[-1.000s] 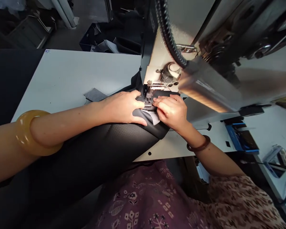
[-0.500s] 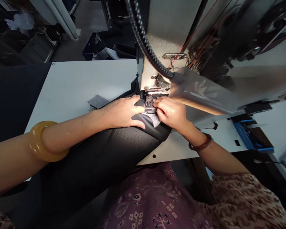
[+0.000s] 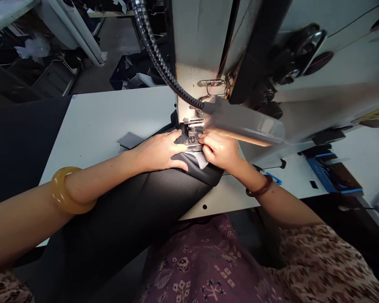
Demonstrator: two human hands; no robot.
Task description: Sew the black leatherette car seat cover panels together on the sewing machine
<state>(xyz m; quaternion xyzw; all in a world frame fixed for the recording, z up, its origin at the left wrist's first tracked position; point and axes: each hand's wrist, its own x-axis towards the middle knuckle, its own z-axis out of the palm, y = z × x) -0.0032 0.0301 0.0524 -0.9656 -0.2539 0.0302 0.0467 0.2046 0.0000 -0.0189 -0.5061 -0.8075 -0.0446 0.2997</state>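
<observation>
Black leather-like material (image 3: 173,189), partly perforated, lies folded across the table and hangs over its front edge. A grey fabric underside (image 3: 202,159) shows at a fold. My left hand (image 3: 158,149) rests on the material with fingers spread, just left of the sewing machine's presser foot (image 3: 192,141). On the foot's right side, my right hand (image 3: 221,148) has its fingers curled together, pinching the edge of the black material. The needle tip is too small to make out.
The sewing machine's head (image 3: 192,54) rises over the work, with a lamp on a flexible neck (image 3: 158,59). A grey fabric scrap (image 3: 130,140) lies on the white table (image 3: 97,113). Blue-handled scissors (image 3: 273,177) and a blue box (image 3: 328,170) are to the right.
The view has shifted, so the machine head and lamp appear further left. Both hands keep nearly the same hold beside the presser foot. More of the blue scissors shows.
</observation>
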